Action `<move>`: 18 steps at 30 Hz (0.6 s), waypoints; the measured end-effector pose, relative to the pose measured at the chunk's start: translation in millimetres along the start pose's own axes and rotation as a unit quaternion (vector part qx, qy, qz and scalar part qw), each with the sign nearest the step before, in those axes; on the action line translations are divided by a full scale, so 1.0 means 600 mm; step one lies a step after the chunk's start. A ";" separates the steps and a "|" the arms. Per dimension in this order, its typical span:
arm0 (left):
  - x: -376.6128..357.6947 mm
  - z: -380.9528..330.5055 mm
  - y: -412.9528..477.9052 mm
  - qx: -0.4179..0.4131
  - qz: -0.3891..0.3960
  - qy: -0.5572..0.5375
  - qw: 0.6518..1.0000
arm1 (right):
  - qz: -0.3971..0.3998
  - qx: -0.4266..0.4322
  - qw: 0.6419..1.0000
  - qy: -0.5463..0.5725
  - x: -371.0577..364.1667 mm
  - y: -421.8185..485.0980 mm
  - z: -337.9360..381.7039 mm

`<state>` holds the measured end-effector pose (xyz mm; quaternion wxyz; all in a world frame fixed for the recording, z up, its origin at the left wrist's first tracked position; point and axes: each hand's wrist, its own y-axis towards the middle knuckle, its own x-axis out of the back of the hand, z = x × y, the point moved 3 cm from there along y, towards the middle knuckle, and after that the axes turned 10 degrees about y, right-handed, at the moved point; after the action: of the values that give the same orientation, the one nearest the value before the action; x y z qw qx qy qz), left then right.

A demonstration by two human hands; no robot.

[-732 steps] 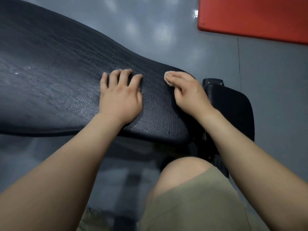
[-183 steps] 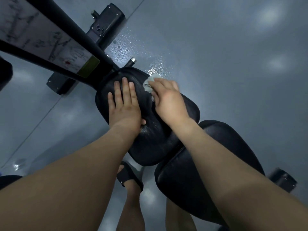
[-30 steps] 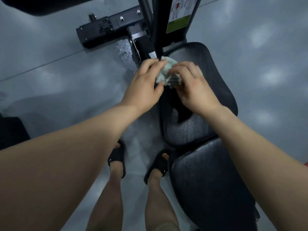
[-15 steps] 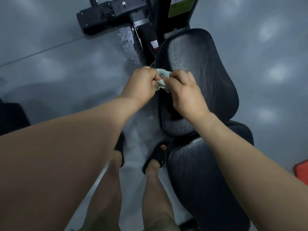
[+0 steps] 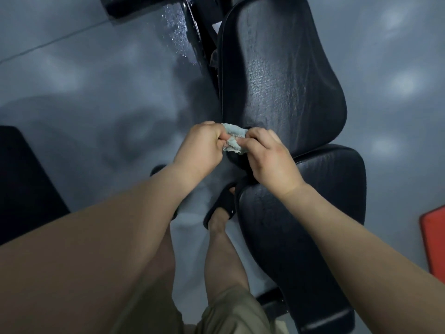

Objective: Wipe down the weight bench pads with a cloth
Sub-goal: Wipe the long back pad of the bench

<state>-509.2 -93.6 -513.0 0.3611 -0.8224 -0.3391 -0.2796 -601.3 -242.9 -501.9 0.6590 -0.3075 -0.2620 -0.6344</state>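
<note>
A small pale cloth point(image 5: 233, 139) is bunched between both hands, held in the air over the near left edge of the black seat pad point(image 5: 284, 78). My left hand point(image 5: 201, 148) pinches its left side with curled fingers. My right hand point(image 5: 269, 160) pinches its right side. The longer black back pad point(image 5: 296, 232) runs from below my right wrist towards the bottom of the view. Both pads show a creased, shiny leather surface.
The bench's black frame point(image 5: 199, 32) runs to the top edge, with water drops on the grey floor point(image 5: 79, 75) beside it. My feet in black sandals point(image 5: 222, 206) stand left of the back pad. A red mat point(image 5: 433, 239) lies at the right edge, a dark object point(image 5: 21, 179) at the left.
Both hands have drawn back with the cloth from the far end of the seat pad to its near edge, and the view has shifted so the frame sits higher.
</note>
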 end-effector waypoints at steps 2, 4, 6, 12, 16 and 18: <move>-0.015 0.000 -0.027 -0.009 0.010 0.021 1.000 | 0.015 0.004 1.000 -0.002 -0.007 -0.024 0.001; -0.026 -0.002 -0.051 -0.023 0.016 0.045 0.999 | 0.031 0.011 0.999 -0.005 -0.011 -0.043 0.002; -0.034 -0.008 -0.069 -0.035 0.030 0.076 0.996 | 0.045 0.009 0.999 -0.002 -0.012 -0.059 0.001; -0.072 -0.058 -0.081 -0.123 0.144 0.222 0.956 | 0.064 -0.023 0.998 -0.007 0.005 -0.106 -0.020; -0.065 -0.071 -0.068 -0.183 0.099 0.265 0.942 | 0.057 -0.022 0.998 0.003 0.017 -0.097 -0.029; -0.059 -0.068 -0.061 -0.204 0.082 0.246 0.944 | 0.056 -0.004 0.998 0.009 0.024 -0.093 -0.035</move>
<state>-567.3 -119.5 -499.5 0.2796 -0.8090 -0.1067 -0.5059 -656.8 -268.6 -501.4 0.6947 -0.3188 -0.2362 -0.6000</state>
